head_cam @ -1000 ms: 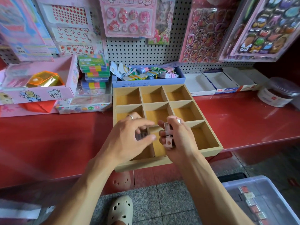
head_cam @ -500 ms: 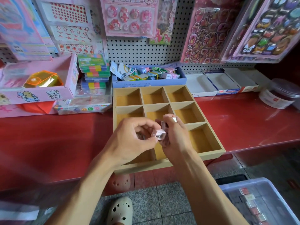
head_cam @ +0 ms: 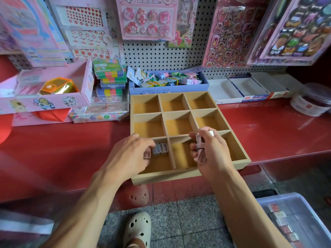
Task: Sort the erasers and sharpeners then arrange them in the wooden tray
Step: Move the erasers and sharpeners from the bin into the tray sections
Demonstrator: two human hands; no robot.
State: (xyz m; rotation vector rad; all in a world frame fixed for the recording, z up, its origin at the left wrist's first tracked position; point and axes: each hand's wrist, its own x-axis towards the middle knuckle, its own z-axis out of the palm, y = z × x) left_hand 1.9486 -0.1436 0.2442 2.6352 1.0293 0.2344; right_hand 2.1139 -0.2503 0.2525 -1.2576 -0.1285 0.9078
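Two small grey sharpeners (head_cam: 160, 148) are sitting side by side in the near-left compartment of the wooden tray (head_cam: 188, 175), against its far wall. Just at their nine o'clock, the left hand (head_cam: 129, 156) is pinching a third sharpener (head_cam: 146, 155) between curled fingertips, low in the same compartment. At three o'clock, above the near-middle compartment, the right hand (head_cam: 211, 151) is gripping a stack of pale pieces (head_cam: 199, 144) in curled fingers; whether erasers or sharpeners, I cannot tell. The tray is resting on a red counter (head_cam: 268, 133). At five o'clock, a clear bin (head_cam: 295, 199) is sitting on the floor.
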